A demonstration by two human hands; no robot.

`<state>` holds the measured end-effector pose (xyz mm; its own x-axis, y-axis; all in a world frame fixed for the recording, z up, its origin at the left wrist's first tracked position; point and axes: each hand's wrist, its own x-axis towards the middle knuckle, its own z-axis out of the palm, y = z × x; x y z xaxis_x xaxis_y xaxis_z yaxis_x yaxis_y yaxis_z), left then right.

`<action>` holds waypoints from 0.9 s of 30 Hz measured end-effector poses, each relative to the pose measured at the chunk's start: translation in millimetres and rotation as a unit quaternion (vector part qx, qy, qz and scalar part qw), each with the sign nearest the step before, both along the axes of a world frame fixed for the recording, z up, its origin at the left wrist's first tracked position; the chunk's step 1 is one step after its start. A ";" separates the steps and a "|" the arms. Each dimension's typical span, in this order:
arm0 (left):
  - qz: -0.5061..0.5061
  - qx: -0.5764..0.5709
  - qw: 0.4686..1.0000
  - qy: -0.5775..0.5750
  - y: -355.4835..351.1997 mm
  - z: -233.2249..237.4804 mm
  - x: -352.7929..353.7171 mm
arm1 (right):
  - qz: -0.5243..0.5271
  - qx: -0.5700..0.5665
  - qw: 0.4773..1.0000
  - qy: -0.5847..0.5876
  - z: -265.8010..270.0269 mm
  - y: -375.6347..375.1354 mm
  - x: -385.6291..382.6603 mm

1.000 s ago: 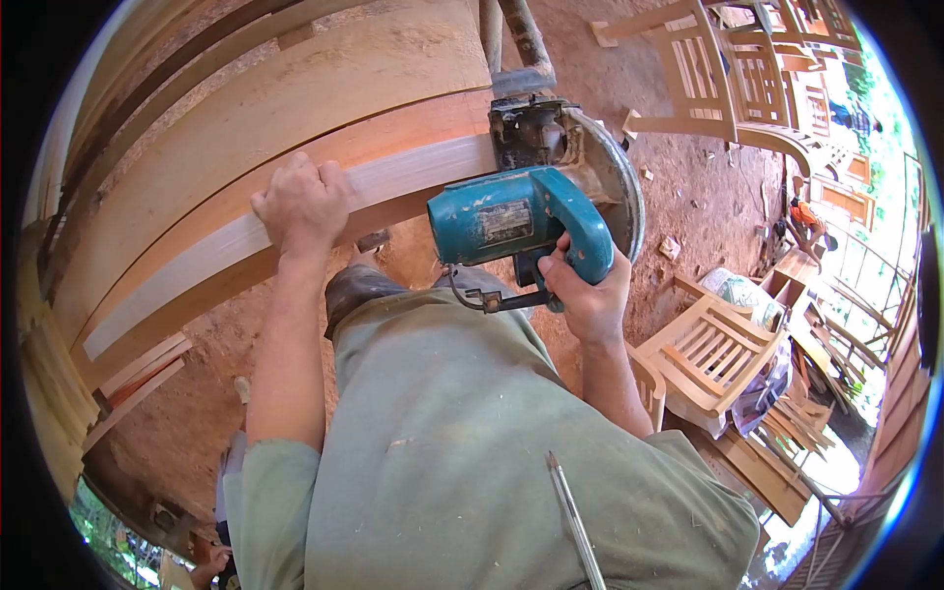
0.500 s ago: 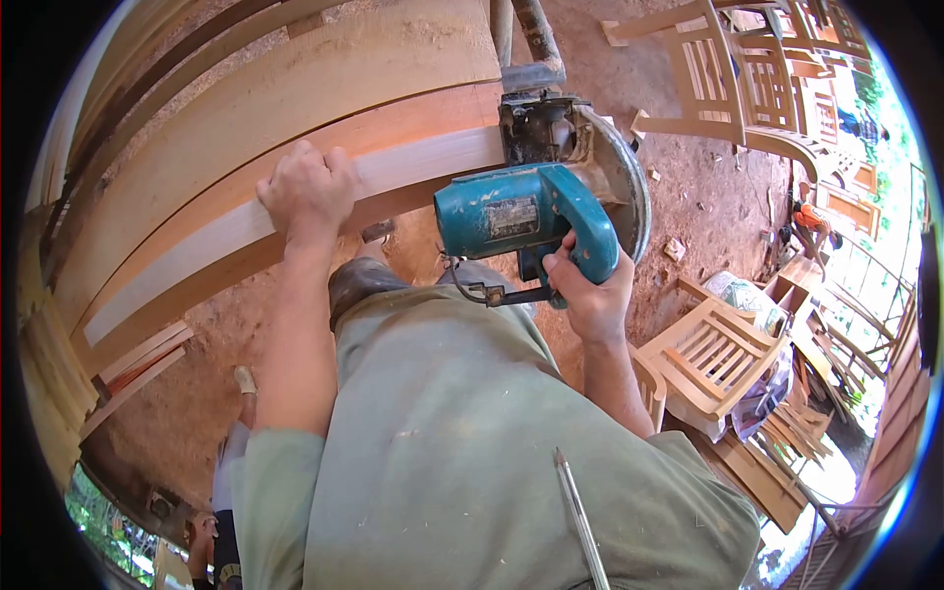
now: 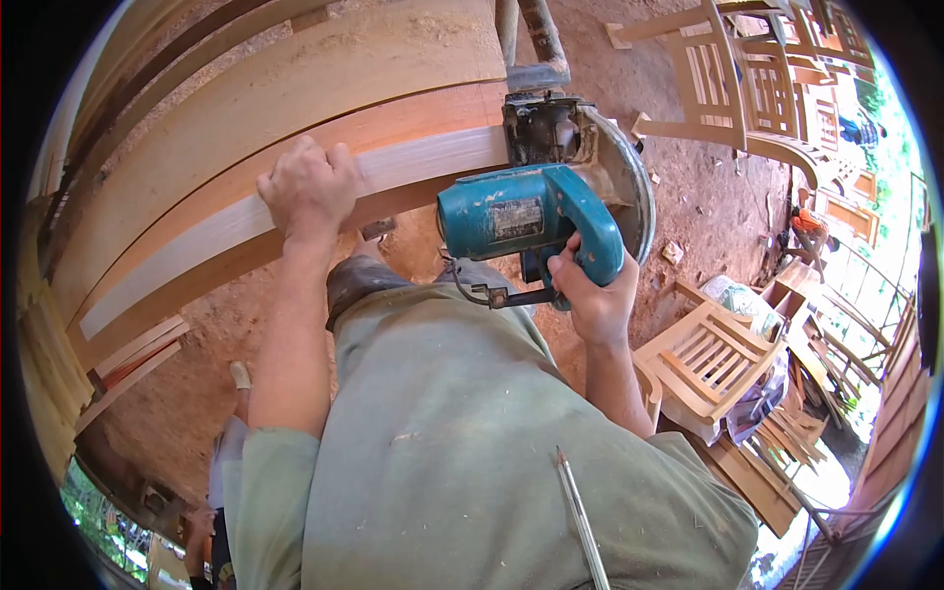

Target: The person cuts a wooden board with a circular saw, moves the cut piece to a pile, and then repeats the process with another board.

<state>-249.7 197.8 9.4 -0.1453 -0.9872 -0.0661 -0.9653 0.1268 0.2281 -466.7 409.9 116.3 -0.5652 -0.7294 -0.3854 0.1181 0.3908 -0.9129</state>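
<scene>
A slatted wooden chair [image 3: 703,359] lies tipped on reddish ground [image 3: 688,211]. A pale sack [image 3: 739,303] sits just at the chair's upper right, and a crumpled plastic bag [image 3: 762,401] at its lower right. Wood scraps [image 3: 793,435] spread below and right of the chair, with a metal railing [image 3: 880,280] farther right. Well above the chair stand more chairs [image 3: 706,84]; a person in orange [image 3: 810,222] bends above and right of it. A pen [image 3: 582,516] lies below and left of the chair.
</scene>
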 end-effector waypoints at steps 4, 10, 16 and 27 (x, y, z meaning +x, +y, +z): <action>-0.009 0.013 1.000 0.004 0.8 4.8 -0.4 | -0.001 -0.001 1.000 -0.003 0.4 -1.5 0.4; -0.006 0.019 1.000 0.007 3.1 4.5 0.5 | 0.000 -0.006 1.000 -0.003 0.9 -0.6 1.5; -0.007 0.004 1.000 0.011 3.6 2.1 0.6 | 0.010 -0.011 1.000 -0.006 0.1 -1.9 -0.2; 0.004 0.017 1.000 0.006 -1.5 8.2 -1.2 | 0.010 0.000 1.000 -0.015 -1.1 0.8 -1.2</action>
